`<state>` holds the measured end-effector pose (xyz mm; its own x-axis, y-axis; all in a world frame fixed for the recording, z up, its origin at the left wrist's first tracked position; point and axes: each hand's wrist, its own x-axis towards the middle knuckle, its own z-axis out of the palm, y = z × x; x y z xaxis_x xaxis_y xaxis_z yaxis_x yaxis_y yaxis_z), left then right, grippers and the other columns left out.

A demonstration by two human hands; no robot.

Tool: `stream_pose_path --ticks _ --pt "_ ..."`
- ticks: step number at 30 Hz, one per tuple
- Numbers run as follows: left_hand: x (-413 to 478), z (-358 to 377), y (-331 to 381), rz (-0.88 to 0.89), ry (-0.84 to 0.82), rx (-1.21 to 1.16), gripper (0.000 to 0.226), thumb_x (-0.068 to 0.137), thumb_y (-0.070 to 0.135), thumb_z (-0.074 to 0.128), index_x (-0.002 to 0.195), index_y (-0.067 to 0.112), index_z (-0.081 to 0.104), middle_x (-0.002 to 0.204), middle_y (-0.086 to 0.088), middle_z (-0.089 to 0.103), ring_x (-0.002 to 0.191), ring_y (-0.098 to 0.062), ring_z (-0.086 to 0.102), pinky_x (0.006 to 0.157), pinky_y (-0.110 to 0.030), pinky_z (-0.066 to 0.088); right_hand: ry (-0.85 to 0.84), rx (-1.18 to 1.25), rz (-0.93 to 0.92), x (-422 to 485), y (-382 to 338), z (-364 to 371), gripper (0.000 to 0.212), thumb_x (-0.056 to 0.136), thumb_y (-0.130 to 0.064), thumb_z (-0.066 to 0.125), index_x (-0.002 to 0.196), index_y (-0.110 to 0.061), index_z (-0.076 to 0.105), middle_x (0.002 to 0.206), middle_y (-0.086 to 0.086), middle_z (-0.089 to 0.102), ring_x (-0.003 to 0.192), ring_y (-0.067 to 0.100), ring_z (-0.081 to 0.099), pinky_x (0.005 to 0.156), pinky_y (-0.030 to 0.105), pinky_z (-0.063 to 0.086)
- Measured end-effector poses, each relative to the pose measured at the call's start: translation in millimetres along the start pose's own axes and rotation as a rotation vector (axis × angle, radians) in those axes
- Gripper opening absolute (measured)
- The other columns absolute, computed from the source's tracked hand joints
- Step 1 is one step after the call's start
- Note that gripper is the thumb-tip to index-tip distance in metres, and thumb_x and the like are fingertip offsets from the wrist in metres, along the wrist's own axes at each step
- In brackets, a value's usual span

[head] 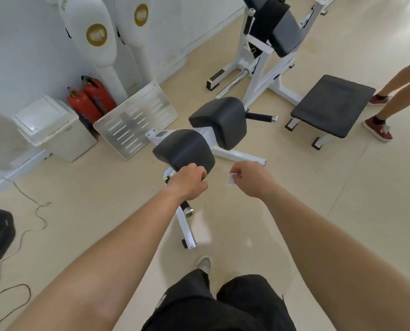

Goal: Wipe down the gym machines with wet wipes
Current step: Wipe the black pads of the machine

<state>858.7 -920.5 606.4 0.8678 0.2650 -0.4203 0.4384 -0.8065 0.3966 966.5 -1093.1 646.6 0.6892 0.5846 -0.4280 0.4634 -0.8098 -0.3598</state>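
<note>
My feed is bright with even daylight. The beige floor (318, 187) burns out to white glare in the top right corner, and a paler sheen lies beside the white frame leg (187, 230). Shadows are soft and faint (barely any beneath the near black pad (184, 149)). The wide lens bows the edges and stretches both forearms (98, 259). Fine detail is soft throughout.

machine pads (183, 149): black matt upholstery, smooth
frame (237, 155): white painted metal, slight gloss
handle (184, 204): black matt grip, shiny chrome end
footplate (137, 120): dull brushed metal, slotted
wet wipe (230, 180): white thin cloth
floor (294, 211): beige, smooth, glossy
</note>
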Motion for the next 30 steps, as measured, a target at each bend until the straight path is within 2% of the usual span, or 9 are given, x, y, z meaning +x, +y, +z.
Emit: stream_pose_path --ticks 2,4,8,13,19,21,24,27,30 --pt "12.9 -2.4 7.9 -0.063 0.019 -0.047 0.040 0.095 0.035 0.056 0.133 0.023 0.056 0.131 0.002 0.053 0.113 -0.020 0.056 0.093 -0.040 0.052 -0.021 -0.032 -0.059 22.4 7.6 -11.0 0.027 0.098 -0.018 0.045 0.112 -0.024 0.068 0.108 -0.002 0.067 0.091 0.019 0.060 0.064 0.025 0.046" --pt "24.9 -3.8 15.6 -0.125 0.053 -0.111 0.044 0.096 0.035 0.058 0.138 0.023 0.053 0.137 0.002 0.052 0.119 -0.020 0.056 0.096 -0.041 0.051 -0.048 -0.056 -0.123 45.5 14.0 -21.4 0.026 0.100 -0.019 0.046 0.113 -0.023 0.068 0.107 -0.002 0.067 0.088 0.017 0.057 0.061 0.022 0.040" --pt "45.6 -4.6 33.1 -0.247 0.134 -0.175 0.044 0.096 0.035 0.059 0.138 0.022 0.053 0.137 0.001 0.054 0.120 -0.021 0.056 0.098 -0.042 0.052 -0.107 -0.064 -0.285 91.8 21.9 -36.4 0.023 0.100 -0.021 0.050 0.115 -0.019 0.068 0.110 0.002 0.069 0.087 0.016 0.057 0.076 0.026 0.045" --pt "56.2 -2.8 54.3 -0.431 0.217 -0.308 0.041 0.096 0.033 0.057 0.136 0.022 0.055 0.136 0.001 0.054 0.119 -0.021 0.056 0.099 -0.039 0.049 -0.232 -0.140 -0.453 137.6 20.1 -50.7 0.021 0.101 -0.024 0.052 0.115 -0.021 0.067 0.112 0.002 0.070 0.088 0.015 0.059 0.079 0.024 0.046" --pt "59.1 0.7 51.3 -0.548 0.397 -0.563 0.041 0.094 0.027 0.064 0.135 0.026 0.059 0.127 0.004 0.062 0.114 -0.014 0.059 0.099 -0.035 0.049 -0.356 -0.074 -0.588 168.2 -11.7 -48.1 0.017 0.099 -0.021 0.059 0.114 -0.021 0.068 0.109 0.001 0.069 0.094 0.016 0.063 0.088 0.028 0.054" --pt "62.0 2.7 41.3 -0.555 0.456 -0.621 0.037 0.093 0.030 0.066 0.130 0.032 0.064 0.122 0.009 0.065 0.108 -0.011 0.059 0.096 -0.036 0.052 -0.384 -0.032 -0.602 176.8 -24.7 -42.6 0.012 0.096 -0.017 0.064 0.104 -0.023 0.070 0.102 -0.002 0.068 0.092 0.015 0.064 0.088 0.031 0.056" --pt "68.3 1.6 25.3 -0.554 0.501 -0.688 0.024 0.092 0.032 0.069 0.116 0.032 0.071 0.110 0.013 0.065 0.100 -0.011 0.058 0.088 -0.033 0.051 -0.409 -0.002 -0.570 189.3 -46.2 -37.7 0.012 0.092 -0.013 0.067 0.091 -0.024 0.069 0.091 -0.003 0.069 0.086 0.017 0.066 0.079 0.032 0.060" --pt "74.3 -0.2 8.8 -0.592 0.574 -0.808 0.011 0.089 0.029 0.074 0.098 0.024 0.075 0.100 0.010 0.067 0.092 -0.012 0.059 0.082 -0.029 0.048 -0.407 0.009 -0.530 201.6 -64.3 -32.2 0.016 0.089 -0.009 0.067 0.090 -0.025 0.068 0.088 -0.003 0.067 0.083 0.015 0.065 0.073 0.026 0.058" --pt "78.2 1.2 -7.8 -0.629 0.622 -0.931 0.009 0.087 0.032 0.075 0.090 0.025 0.072 0.091 0.008 0.069 0.087 -0.012 0.061 0.075 -0.027 0.049 -0.420 -0.014 -0.540 214.4 -78.6 -27.4 0.018 0.090 -0.009 0.067 0.097 -0.025 0.065 0.092 -0.007 0.065 0.087 0.011 0.062 0.071 0.016 0.049"
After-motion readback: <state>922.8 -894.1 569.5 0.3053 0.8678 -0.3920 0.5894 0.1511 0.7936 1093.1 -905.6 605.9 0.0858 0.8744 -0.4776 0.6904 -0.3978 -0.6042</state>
